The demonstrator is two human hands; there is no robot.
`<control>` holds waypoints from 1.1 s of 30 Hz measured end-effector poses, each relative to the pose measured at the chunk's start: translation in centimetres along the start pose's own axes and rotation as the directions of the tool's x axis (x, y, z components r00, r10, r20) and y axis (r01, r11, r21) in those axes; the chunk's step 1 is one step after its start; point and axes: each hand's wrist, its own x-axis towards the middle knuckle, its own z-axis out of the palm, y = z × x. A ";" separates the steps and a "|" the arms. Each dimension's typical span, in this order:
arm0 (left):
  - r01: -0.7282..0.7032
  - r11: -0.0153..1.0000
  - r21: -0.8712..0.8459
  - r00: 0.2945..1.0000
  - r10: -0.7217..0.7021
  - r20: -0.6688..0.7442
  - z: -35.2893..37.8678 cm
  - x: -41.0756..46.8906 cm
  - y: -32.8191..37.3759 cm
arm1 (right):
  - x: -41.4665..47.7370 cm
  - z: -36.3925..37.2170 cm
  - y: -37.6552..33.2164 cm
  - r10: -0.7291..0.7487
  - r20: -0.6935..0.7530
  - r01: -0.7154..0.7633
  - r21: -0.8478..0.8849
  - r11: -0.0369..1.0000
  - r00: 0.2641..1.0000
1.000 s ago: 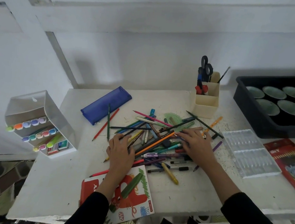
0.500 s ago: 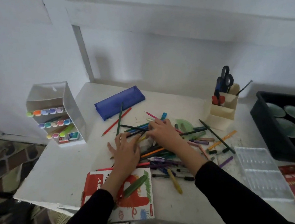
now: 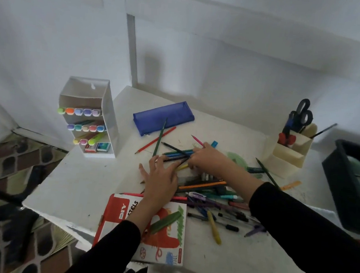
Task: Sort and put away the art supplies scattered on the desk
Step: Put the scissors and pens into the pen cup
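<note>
**Gathering step: coloured pencils are being collected out of the loose pile.**

A bundle of coloured pencils (image 3: 178, 154) is pinched by the curled fingertips of the right hand (image 3: 208, 161). It lies on the desk (image 3: 79, 184) just beyond the spread, straight fingers of the left hand (image 3: 162, 178), which is laid flat and holds nothing. The bundle's long axis runs left to right across those fingertips, with the sharpened ends apparently leftward. Next, the bundle should be squared, lifted clear of the pile (image 3: 211, 189) and carried to the blue pencil case (image 3: 163, 117).

White desk (image 3: 78, 190) bears scattered pencils (image 3: 205, 185) — blue pouch (image 3: 163, 117), pastel box (image 3: 165, 241).
</note>
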 end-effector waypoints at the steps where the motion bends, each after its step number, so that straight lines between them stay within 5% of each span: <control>1: -0.001 1.000 -0.009 1.000 0.001 -0.004 0.0 0.0 0.0 | 0.2 0.0 0.0 -0.006 0.003 0.006 0.000 1.000 1.000; 13: 0.023 0.999 -0.036 0.998 -0.025 -0.055 0.2 -0.2 0.2 | 0.4 -0.3 0.4 -0.234 -0.012 0.228 -0.195 0.954 0.972; 17: 0.072 0.997 -0.031 0.990 -0.076 -0.116 0.0 0.1 0.3 | 0.2 0.9 0.4 -0.163 -0.238 0.161 -0.029 0.987 0.957; 20: 0.079 0.997 0.006 0.978 -0.076 -0.196 -0.6 0.6 0.0 | -0.7 2.5 0.7 0.064 -0.604 0.149 0.296 0.943 0.794; 23: -0.044 0.986 0.160 0.961 0.085 -0.262 -1.1 1.1 -1.1 | -2.1 3.3 0.3 0.334 -0.750 0.207 0.525 0.826 0.571; 29: -0.343 0.912 0.223 0.894 0.390 -0.221 -1.8 2.2 -2.6 | -4.9 4.0 0.5 0.684 -0.672 0.358 0.737 0.574 0.286; 33: -0.364 0.906 0.214 0.862 0.415 -0.290 -1.6 2.6 0.2 | -8.2 4.5 1.8 0.877 -0.436 0.493 0.819 0.295 0.200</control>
